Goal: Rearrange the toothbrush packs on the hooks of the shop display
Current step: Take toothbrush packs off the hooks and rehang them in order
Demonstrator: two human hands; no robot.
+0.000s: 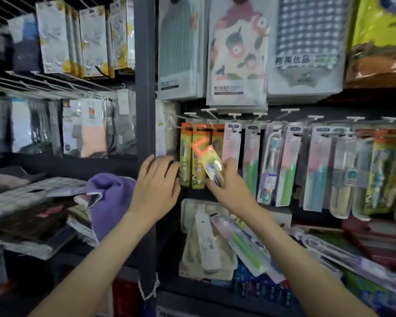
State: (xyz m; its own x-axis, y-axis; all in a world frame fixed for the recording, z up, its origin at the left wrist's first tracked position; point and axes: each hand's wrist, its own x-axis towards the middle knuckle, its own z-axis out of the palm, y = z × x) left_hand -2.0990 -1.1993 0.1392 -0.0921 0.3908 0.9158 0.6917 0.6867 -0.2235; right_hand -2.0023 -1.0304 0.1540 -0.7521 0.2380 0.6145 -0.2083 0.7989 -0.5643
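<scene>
Orange-topped pack [207, 163], unhooked, tilted toward 11 o'clock | right hand [229, 186] pinches its base | left hand [156, 179], fingers straight, touches hung packs [185, 156] at 9 o'clock | step: probably rehanging | next: hole onto hook [190, 114]

Bare forearms; bare left hand [157, 181]; bare right hand [231, 189]

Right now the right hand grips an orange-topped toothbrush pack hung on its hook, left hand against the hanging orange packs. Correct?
Not hung: the head view shows the orange-topped toothbrush pack off the hooks, tilted in front of the hanging orange packs. The right hand does grip it, and the left hand is against those packs.
</scene>
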